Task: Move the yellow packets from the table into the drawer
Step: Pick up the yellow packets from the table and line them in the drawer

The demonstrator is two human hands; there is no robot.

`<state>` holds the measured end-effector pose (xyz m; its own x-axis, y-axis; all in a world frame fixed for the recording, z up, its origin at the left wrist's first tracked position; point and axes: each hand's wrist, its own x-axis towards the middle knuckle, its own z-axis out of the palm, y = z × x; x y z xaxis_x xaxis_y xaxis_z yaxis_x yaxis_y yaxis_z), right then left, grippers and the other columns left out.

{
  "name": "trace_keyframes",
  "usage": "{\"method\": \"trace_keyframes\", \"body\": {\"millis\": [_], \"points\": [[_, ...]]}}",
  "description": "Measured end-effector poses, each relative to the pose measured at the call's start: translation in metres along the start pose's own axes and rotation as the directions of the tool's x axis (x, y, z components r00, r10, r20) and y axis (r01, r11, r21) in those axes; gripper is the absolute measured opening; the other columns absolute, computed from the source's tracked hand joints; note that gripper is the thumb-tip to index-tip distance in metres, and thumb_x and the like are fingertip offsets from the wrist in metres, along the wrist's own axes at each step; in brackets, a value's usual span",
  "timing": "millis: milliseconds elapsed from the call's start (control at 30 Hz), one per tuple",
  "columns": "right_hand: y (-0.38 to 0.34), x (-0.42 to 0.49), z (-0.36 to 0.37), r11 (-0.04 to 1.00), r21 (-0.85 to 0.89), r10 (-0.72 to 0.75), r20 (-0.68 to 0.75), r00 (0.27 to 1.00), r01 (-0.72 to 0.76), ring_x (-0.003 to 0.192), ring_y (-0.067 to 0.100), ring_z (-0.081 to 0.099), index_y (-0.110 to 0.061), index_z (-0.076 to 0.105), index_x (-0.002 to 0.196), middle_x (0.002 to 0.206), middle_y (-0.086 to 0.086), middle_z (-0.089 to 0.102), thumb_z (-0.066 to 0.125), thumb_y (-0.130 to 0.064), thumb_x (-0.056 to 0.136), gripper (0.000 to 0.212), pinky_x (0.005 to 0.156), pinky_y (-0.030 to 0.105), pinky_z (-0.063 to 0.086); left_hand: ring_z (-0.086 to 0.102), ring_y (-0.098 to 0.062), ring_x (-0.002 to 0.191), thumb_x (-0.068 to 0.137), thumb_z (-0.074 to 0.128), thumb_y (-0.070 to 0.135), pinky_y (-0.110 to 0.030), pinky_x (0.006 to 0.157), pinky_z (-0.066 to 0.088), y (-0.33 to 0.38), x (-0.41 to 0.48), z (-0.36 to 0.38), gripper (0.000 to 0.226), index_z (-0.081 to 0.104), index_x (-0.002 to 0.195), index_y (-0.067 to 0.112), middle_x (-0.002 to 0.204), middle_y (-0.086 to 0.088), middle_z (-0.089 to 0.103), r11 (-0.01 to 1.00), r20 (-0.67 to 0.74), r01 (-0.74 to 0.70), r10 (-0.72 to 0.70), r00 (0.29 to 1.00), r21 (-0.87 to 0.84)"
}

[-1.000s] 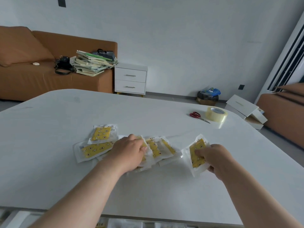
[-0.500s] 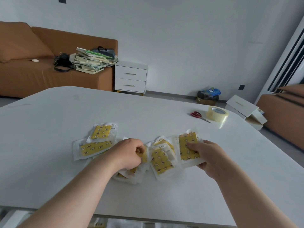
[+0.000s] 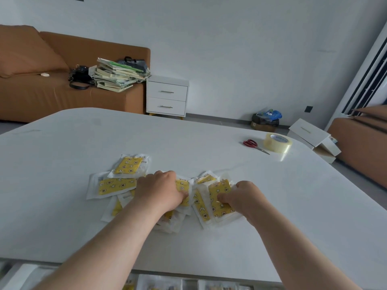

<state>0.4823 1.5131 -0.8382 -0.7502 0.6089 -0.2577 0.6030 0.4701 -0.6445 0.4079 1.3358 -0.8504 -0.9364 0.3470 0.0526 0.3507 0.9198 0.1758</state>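
Head view. The left hand (image 3: 161, 192) lies knuckles-up in the middle of the yellow packets (image 3: 115, 185). Its fingers are curled down and grip a few of them under the palm. The fingertips are hidden by the back of the hand, so how many it holds cannot be told. The right hand (image 3: 246, 197) is just beside it, thumb and fingers narrowed to a pinch on the top packet (image 3: 217, 203) of a small overlapping stack. The two hands are near each other but apart, with a strip of packets between them.

All the packets lie on the table (image 3: 62, 143) in a loose heap toward its near side. Two lie flat to the left of the left hand, the farther one partly over the nearer. More stick out from under the left wrist and forearm.

The table's near edge runs across the bottom of the view, well apart from the heap, with white tabletop showing between them under both forearms. Below that edge the drawer (image 3: 189, 284) stands open. Its compartments show pale wrappers and bits of yellow, too blurred to tell more.

At the far right, scissors (image 3: 251, 144) and a roll of tape (image 3: 277, 142) sit just beside each other near the table's curved right edge, well apart from both hands.
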Motion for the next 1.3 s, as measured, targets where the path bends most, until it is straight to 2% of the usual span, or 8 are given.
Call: {"method": "trace_keyframes", "body": {"millis": [233, 500, 633, 800, 900, 1000, 1167, 1300], "points": [[-0.004, -0.009, 0.007, 0.992, -0.122, -0.008, 0.022, 1.0, 0.01, 0.059, 0.016, 0.047, -0.012, 0.053, 0.085, 0.07, 0.0, 0.05, 0.073, -0.03, 0.07, 0.031, 0.048, 0.024, 0.034, 0.051, -0.026, 0.112, 0.081, 0.061, 0.053, -0.037, 0.092, 0.044, 0.003, 0.002, 0.001, 0.054, 0.051, 0.123, 0.02, 0.123, -0.004, 0.052, 0.995, 0.034, 0.026, -0.023, 0.999, -0.099], [-0.004, -0.003, 0.007, 0.994, 0.106, 0.021, 0.127, 0.992, -0.035, 0.081, 0.025, 0.069, -0.006, 0.067, 0.093, 0.094, 0.012, 0.073, 0.082, -0.018, 0.068, 0.032, 0.073, 0.031, 0.055, 0.045, -0.026, 0.116, 0.075, 0.076, 0.038, -0.033, 0.089, 0.045, 0.004, 0.0, -0.001, 0.059, 0.05, 0.123, 0.014, 0.128, -0.008, 0.042, 0.956, -0.021, 0.038, -0.046, 0.999, -0.29], [0.0, -0.003, 0.0, 0.959, 0.267, 0.048, 0.165, 0.985, -0.092, 0.086, 0.031, 0.073, -0.008, 0.067, 0.093, 0.092, 0.014, 0.074, 0.075, -0.009, 0.074, 0.02, 0.084, 0.043, 0.059, 0.05, -0.026, 0.111, 0.078, 0.078, 0.025, -0.029, 0.079, 0.043, 0.003, 0.001, -0.007, 0.067, 0.043, 0.133, 0.013, 0.132, -0.01, 0.041, 0.916, -0.01, 0.109, -0.122, 0.992, -0.385], [0.005, -0.011, -0.012, 0.919, 0.377, 0.051, 0.174, 0.983, -0.115, 0.081, 0.028, 0.072, -0.008, 0.064, 0.09, 0.093, 0.015, 0.073, 0.069, -0.004, 0.081, 0.011, 0.068, 0.032, 0.057, 0.039, -0.017, 0.09, 0.08, 0.066, 0.0, -0.02, 0.054, 0.033, -0.006, 0.003, -0.009, 0.069, 0.035, 0.139, 0.016, 0.119, -0.005, 0.048, 0.832, 0.001, 0.178, -0.208, 0.978, -0.526], [0.011, -0.016, -0.016, 0.904, 0.407, 0.064, 0.175, 0.983, -0.131, 0.081, 0.027, 0.071, -0.008, 0.063, 0.095, 0.094, 0.014, 0.073, 0.07, -0.005, 0.081, 0.015, 0.062, 0.028, 0.055, 0.046, -0.021, 0.093, 0.079, 0.065, -0.005, -0.023, 0.07, 0.04, -0.015, -0.002, -0.018, 0.054, 0.049, 0.125, 0.018, 0.118, -0.005, 0.049, 0.709, 0.06, 0.237, -0.266, 0.962, -0.664], [0.016, -0.025, -0.019, 0.888, 0.437, 0.07, 0.183, 0.981, -0.145, 0.083, 0.026, 0.071, -0.009, 0.063, 0.095, 0.093, 0.013, 0.072, 0.07, -0.006, 0.081, 0.016, 0.063, 0.029, 0.055, 0.049, -0.022, 0.085, 0.075, 0.067, -0.013, -0.026, 0.077, 0.038, -0.026, -0.009, -0.037, 0.027, 0.056, 0.079, 0.011, 0.085, -0.004, 0.053, 0.542, 0.121, 0.289, -0.324, 0.938, -0.789], [0.025, -0.044, -0.011, 0.867, 0.476, 0.057, 0.196, 0.979, -0.146, 0.084, 0.03, 0.072, -0.009, 0.065, 0.095, 0.091, 0.013, 0.073, 0.071, -0.007, 0.08, 0.017, 0.078, 0.041, 0.06, 0.06, -0.034, 0.088, 0.078, 0.053, -0.007, -0.036, 0.069, 0.048, -0.026, -0.033, -0.036, 0.015, 0.046, 0.068, 0.001, 0.088, -0.018, 0.06, 0.826, 0.01, 0.272, -0.307, 0.952, -0.493], [0.031, -0.051, -0.003, 0.841, 0.528, 0.029, 0.176, 0.984, -0.12, 0.082, 0.028, 0.072, -0.009, 0.065, 0.098, 0.09, 0.012, 0.074, 0.072, -0.007, 0.08, 0.019, 0.077, 0.038, 0.06, 0.059, -0.028, 0.098, 0.083, 0.059, 0.033, -0.035, 0.077, 0.05, -0.022, -0.044, -0.016, 0.019, 0.053, 0.085, 0.015, 0.103, -0.007, 0.064, 0.931, 0.006, 0.182, -0.19, 0.982, -0.315]]}}
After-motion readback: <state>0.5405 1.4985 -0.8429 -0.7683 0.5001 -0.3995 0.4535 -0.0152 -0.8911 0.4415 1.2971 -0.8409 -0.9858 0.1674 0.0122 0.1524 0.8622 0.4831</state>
